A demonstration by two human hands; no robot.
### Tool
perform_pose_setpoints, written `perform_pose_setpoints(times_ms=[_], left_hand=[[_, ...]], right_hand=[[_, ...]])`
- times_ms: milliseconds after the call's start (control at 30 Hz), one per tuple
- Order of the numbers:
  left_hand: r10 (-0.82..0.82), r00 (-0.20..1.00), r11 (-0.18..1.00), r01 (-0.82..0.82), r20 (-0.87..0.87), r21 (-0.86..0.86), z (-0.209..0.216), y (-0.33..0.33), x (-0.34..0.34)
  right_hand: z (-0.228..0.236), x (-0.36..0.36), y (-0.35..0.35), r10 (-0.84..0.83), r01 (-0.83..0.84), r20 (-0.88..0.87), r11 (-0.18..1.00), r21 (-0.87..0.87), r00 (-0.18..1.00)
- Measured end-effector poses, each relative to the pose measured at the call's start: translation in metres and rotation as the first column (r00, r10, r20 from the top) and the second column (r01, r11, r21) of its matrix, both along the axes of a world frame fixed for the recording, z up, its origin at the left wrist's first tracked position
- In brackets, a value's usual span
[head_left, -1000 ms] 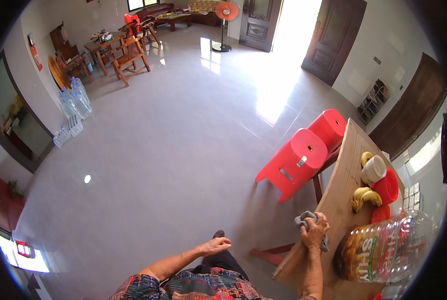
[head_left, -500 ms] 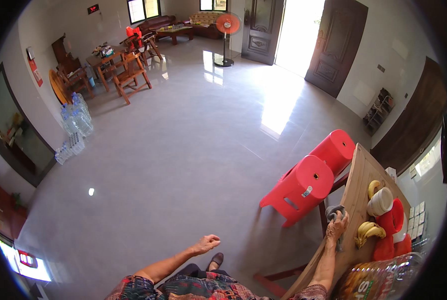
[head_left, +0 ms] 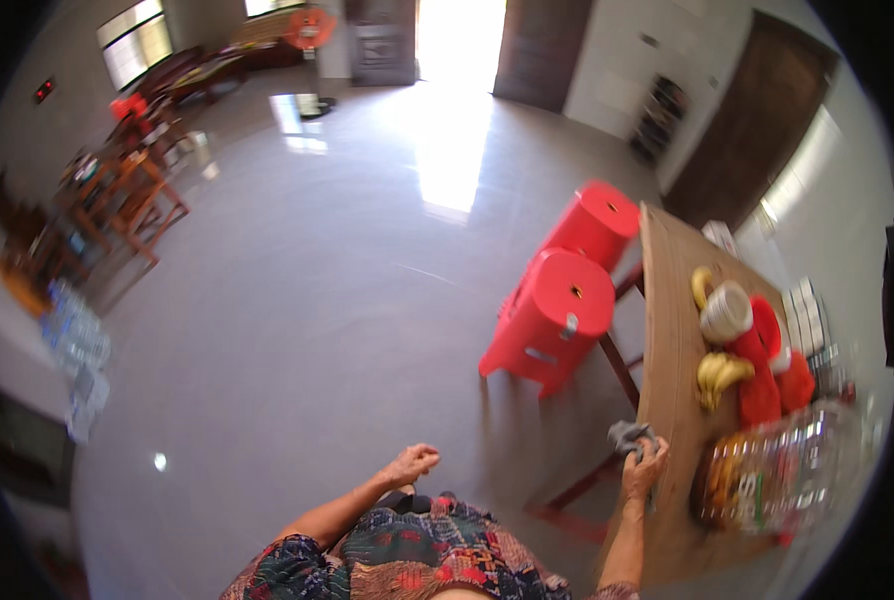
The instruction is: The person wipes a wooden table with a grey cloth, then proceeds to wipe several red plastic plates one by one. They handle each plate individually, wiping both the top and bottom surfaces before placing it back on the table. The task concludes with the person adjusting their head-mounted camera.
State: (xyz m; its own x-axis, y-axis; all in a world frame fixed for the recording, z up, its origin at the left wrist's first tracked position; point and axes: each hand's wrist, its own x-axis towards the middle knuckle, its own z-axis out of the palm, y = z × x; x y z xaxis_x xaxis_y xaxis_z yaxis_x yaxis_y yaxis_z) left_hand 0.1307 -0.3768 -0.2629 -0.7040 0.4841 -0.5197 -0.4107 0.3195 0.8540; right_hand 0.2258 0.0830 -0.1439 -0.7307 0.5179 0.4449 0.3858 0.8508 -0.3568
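My right hand [head_left: 646, 472] grips a grey cloth [head_left: 628, 436] at the near left edge of the wooden table [head_left: 672, 300]. The cloth bunches up past my fingertips and hangs partly over that edge. Away from the table, my left hand [head_left: 413, 464] hovers in front of my body with its fingers curled in and nothing visible in them. On the tabletop beyond the cloth lie a bunch of bananas [head_left: 722, 378], a white cup-like container [head_left: 726, 313] and red containers [head_left: 759, 385]. A large clear plastic jug [head_left: 767, 470] lies on its side, close to my right forearm.
Two stacks of red plastic stools [head_left: 564, 300] stand against the table's left side. A wooden chair [head_left: 142, 205] and clear plastic bottles [head_left: 75, 325] are at the far left. A fan [head_left: 310, 40] stands at the back beside the open dark door [head_left: 385, 45].
My view has swung right, so the room has shifted left. My right hand has come nearer along the table edge with the cloth. My left hand stays curled in front of me.
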Motion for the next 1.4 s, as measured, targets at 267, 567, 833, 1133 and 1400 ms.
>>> perform_pose_setpoints(times_ms=[267, 567, 833, 1133, 1400], left_hand=[[0.050, 0.989, 0.994, -0.036, 0.136, -0.101, 0.056, -0.021, -0.069], [0.145, 0.970, 0.987, -0.128, 0.193, -0.098, 0.040, -0.017, -0.107], [0.336, 0.927, 0.940, -0.321, 0.163, -0.117, 0.038, 0.032, -0.170], [0.411, 0.908, 0.911, -0.406, 0.077, -0.069, 0.051, 0.102, -0.234], [0.088, 0.766, 0.891, -0.346, -0.637, -0.293, 0.099, 0.130, -0.268]], right_hand=[[0.008, 0.022, -0.055, -0.722, 0.731, 0.254, 0.678, 0.073, 0.644], [-0.001, -0.112, -0.002, -0.535, 0.497, 0.316, 0.845, 0.197, 0.784], [-0.002, -0.286, 0.070, -0.347, 0.280, 0.312, 0.930, 0.240, 0.884], [-0.015, -0.435, 0.130, 0.198, -0.369, 0.423, 0.852, 0.373, 0.884], [-0.047, -0.452, -0.115, 0.858, -0.717, 0.508, 0.307, -0.626, -0.077]])
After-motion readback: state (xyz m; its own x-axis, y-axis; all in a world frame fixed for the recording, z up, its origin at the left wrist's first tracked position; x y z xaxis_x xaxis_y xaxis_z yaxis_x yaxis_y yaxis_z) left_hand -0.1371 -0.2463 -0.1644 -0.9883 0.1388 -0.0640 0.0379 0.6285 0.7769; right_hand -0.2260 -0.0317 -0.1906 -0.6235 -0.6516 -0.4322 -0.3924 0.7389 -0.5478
